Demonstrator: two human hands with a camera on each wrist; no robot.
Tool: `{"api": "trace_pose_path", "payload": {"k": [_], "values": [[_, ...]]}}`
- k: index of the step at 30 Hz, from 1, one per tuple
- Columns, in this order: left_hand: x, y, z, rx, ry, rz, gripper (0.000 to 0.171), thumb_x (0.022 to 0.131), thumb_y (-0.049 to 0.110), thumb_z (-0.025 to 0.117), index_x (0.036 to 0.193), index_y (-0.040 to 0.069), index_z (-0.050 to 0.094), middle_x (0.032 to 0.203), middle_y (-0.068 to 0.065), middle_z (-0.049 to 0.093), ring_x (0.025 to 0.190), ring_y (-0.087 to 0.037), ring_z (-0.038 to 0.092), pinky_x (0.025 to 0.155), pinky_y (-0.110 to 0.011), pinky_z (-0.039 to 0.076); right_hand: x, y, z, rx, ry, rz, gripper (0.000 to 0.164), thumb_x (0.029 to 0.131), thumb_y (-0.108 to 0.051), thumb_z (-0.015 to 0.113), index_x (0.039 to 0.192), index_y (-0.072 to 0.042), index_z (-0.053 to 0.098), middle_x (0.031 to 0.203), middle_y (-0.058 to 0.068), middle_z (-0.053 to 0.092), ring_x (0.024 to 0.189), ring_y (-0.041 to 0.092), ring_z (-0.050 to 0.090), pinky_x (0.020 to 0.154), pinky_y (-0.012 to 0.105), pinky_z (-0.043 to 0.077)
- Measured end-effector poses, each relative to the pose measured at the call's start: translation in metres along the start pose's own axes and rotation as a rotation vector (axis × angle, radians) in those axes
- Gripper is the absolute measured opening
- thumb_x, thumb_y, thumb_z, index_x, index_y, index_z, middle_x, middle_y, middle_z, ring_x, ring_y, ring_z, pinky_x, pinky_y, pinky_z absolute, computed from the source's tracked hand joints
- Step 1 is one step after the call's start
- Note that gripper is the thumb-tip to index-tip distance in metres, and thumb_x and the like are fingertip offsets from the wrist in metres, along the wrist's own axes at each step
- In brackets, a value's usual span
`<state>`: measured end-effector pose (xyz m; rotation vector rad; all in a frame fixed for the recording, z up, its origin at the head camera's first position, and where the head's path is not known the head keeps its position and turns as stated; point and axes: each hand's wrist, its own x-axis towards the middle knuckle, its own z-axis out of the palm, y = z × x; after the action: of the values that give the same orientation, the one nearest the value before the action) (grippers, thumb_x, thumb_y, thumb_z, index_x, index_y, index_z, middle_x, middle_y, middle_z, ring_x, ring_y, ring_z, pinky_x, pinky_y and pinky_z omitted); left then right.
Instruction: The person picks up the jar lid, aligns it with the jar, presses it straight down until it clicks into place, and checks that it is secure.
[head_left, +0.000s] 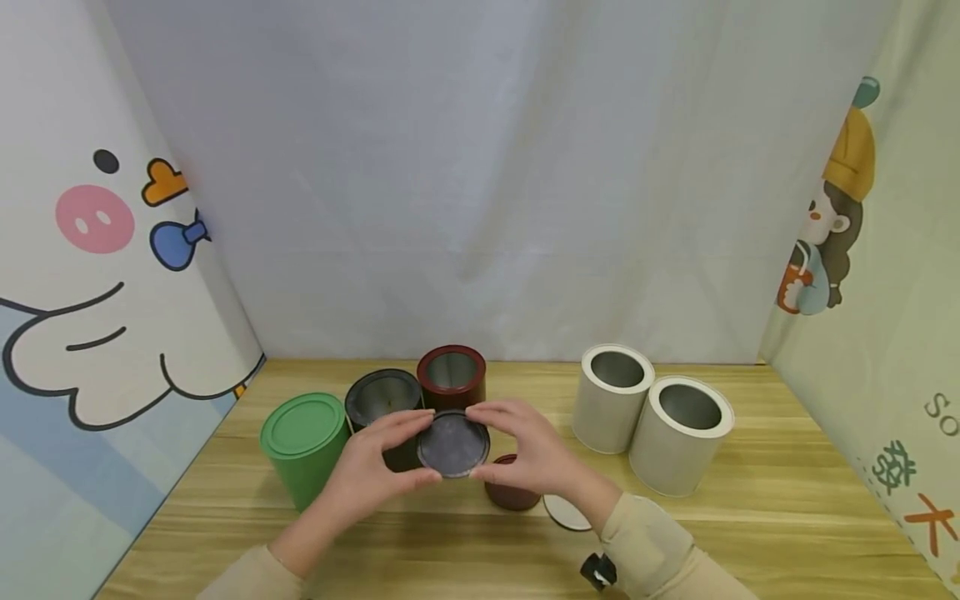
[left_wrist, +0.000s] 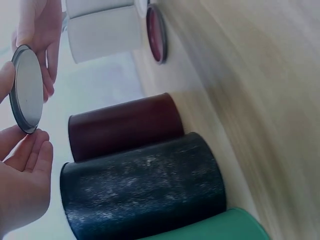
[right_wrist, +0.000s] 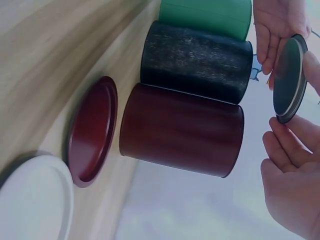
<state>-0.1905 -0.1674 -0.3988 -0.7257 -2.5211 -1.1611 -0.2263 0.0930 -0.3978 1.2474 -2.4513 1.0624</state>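
Observation:
Both hands hold a round black can lid (head_left: 453, 444) up over the table, its flat face turned toward the head camera. My left hand (head_left: 375, 462) pinches its left edge between thumb and fingers. On the opposite edge, my right hand (head_left: 528, 447) pinches it the same way. Behind the lid stands an uncovered black can (head_left: 403, 456), beside an uncovered dark red can (head_left: 469, 398). A dark red lid (right_wrist: 94, 132) lies on the table below the right hand, with a white lid (right_wrist: 37, 202) next to it.
A green can (head_left: 300, 471) with its lid on stands left of the black can. Two open white cans (head_left: 595, 421) stand at the right. Part of another white lid (head_left: 651, 505) shows behind the right sleeve. A pale curtain (head_left: 465, 183) hangs behind the wooden table (head_left: 795, 500).

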Motion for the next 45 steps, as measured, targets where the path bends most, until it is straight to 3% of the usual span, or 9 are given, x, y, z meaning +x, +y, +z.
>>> {"api": "trace_pose_path", "payload": {"k": [15,28,39,45], "values": [[0.01,0.004,-0.014,0.108,0.004,0.11,0.066,0.072,0.022,0.09,0.13,0.003,0.066,0.132,-0.007,0.062,0.123,-0.031,0.055,0.095,-0.053,0.049,0.01,-0.004,0.0,0.023,0.097,-0.039,0.066,0.075,-0.018,0.088,0.134,-0.002,0.061,0.133,0.013,0.06,0.122,0.03,0.053,0.1,0.048,0.045],[0.018,-0.001,-0.024,0.147,-0.007,0.147,0.066,0.07,0.02,0.091,0.127,-0.002,0.066,0.129,-0.013,0.064,0.119,-0.035,0.056,0.093,-0.053,0.05,0.018,-0.005,0.004,0.035,0.101,-0.034,0.064,0.079,-0.017,0.085,0.135,0.0,0.059,0.137,0.012,0.058,0.126,0.031,0.051,0.103,0.048,0.043],[0.022,-0.013,-0.037,0.083,-0.022,0.048,0.064,0.075,0.019,0.088,0.131,-0.001,0.063,0.133,-0.015,0.061,0.124,-0.039,0.053,0.096,-0.055,0.048,0.037,-0.005,0.016,0.051,0.12,0.01,0.061,0.083,-0.018,0.082,0.136,0.001,0.058,0.139,0.013,0.056,0.129,0.031,0.05,0.106,0.048,0.041],[0.022,-0.018,-0.045,0.107,0.0,-0.01,0.064,0.077,0.022,0.087,0.132,0.001,0.063,0.135,-0.015,0.06,0.125,-0.04,0.052,0.097,-0.057,0.046,0.048,-0.008,0.022,0.028,0.132,0.041,0.06,0.086,-0.02,0.08,0.137,0.0,0.057,0.14,0.013,0.055,0.13,0.031,0.048,0.107,0.048,0.039]]}}
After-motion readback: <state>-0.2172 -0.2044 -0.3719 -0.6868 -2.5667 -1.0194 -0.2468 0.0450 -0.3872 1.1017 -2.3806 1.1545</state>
